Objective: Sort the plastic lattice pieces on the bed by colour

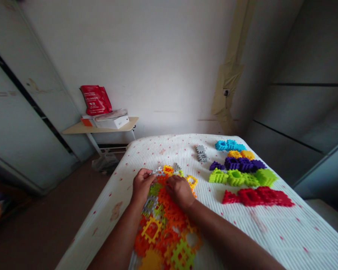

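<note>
Loose plastic interlocking tiles in orange, yellow, green and grey lie heaped on the bed, with a yellow frame tile point(151, 230) and a green tile point(183, 255) near the front. At the far left end of the heap, my left hand point(142, 185) is closed, thumb and fingertips pinching the edge of a light grey tile point(158, 171). My right hand point(180, 190) reaches over the orange tiles point(173, 210) with its fingers curled down and together. Whatever is under those fingertips is hidden. A yellow-orange tile point(168, 170) lies just beyond, between both hands.
Sorted rows stand on the right: blue tiles point(229, 145), yellow tiles point(240, 154), purple tiles point(243, 164), green tiles point(236, 177) and red tiles point(256, 197). Two grey stacks point(201, 153) sit left of them. A side table point(73, 129) holds boxes and a red bag point(95, 99).
</note>
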A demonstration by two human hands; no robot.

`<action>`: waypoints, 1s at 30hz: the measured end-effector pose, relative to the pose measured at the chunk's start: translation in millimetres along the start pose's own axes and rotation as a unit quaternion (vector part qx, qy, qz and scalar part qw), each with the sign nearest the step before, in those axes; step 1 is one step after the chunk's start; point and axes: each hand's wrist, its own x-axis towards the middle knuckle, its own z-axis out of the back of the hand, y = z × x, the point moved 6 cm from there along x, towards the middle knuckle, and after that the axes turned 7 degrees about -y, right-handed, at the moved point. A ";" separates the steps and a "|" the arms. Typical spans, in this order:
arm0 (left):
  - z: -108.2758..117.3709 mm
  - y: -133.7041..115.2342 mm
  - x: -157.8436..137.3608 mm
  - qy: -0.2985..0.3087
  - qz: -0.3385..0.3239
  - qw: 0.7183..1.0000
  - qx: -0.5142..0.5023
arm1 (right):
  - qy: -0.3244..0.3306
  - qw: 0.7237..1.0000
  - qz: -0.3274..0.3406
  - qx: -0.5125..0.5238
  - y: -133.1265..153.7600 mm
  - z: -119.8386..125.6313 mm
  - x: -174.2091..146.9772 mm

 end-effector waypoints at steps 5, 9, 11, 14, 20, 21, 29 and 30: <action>-8.7 -4.5 -6.1 0.040 0.018 0.999 0.011 | -0.069 0.998 -0.012 -0.001 -8.5 16.7 2.8; -20.7 -11.7 -16.3 0.092 0.037 0.995 0.015 | -0.099 0.995 0.006 -0.014 -9.1 20.1 3.8; -24.6 -12.5 -19.9 0.111 0.045 0.993 0.016 | -0.110 0.994 0.016 -0.018 -8.7 20.9 4.3; -26.4 -9.9 -21.5 0.120 0.049 0.991 0.018 | -0.124 0.992 0.023 -0.022 -8.3 24.1 5.1; -29.0 -9.5 -23.0 0.135 0.065 0.989 0.006 | -0.108 0.993 0.039 -0.034 -6.0 30.3 5.7; -29.6 -10.3 -23.7 0.138 0.069 0.988 0.005 | -0.102 0.993 0.041 -0.034 -5.9 30.6 5.7; -34.5 -18.9 -28.4 0.163 0.048 0.985 0.013 | -0.033 0.999 -0.008 -0.027 -28.5 40.9 15.8; -33.7 -20.5 -28.1 0.156 0.044 0.987 0.017 | -0.015 0.999 -0.024 -0.039 -36.9 42.8 18.6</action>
